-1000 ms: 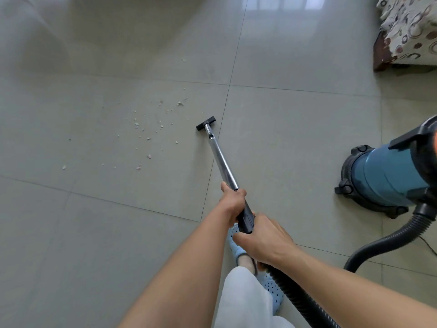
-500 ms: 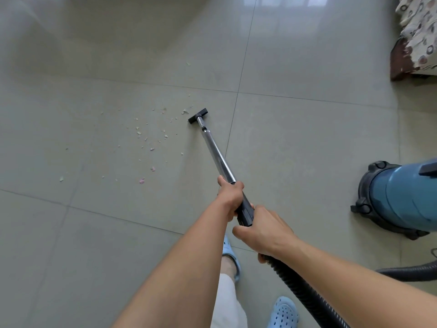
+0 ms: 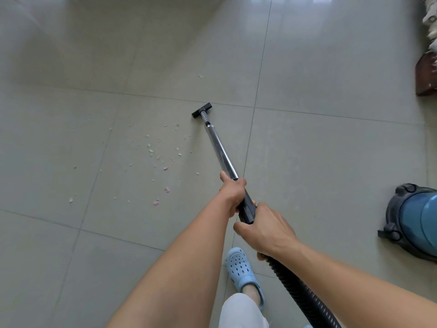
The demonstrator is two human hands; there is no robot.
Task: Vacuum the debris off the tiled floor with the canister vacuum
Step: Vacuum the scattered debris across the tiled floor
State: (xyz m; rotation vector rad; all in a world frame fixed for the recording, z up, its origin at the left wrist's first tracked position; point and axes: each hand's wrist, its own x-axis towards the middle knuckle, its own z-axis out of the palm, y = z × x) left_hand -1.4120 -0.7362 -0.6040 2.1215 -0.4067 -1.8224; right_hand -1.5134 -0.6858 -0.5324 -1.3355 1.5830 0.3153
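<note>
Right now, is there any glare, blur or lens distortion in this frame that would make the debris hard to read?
Head view: window glare whitens the floor at the top edge, well away from the debris, which stays sharp. Wide-angle bending curves the grout lines. The furniture at the right edge is smeared, and the canister is cut off by the frame.

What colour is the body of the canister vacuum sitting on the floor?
Blue, with a dark grey base: the canister vacuum's rounded drum body, seen at the right edge of the head view.
</note>
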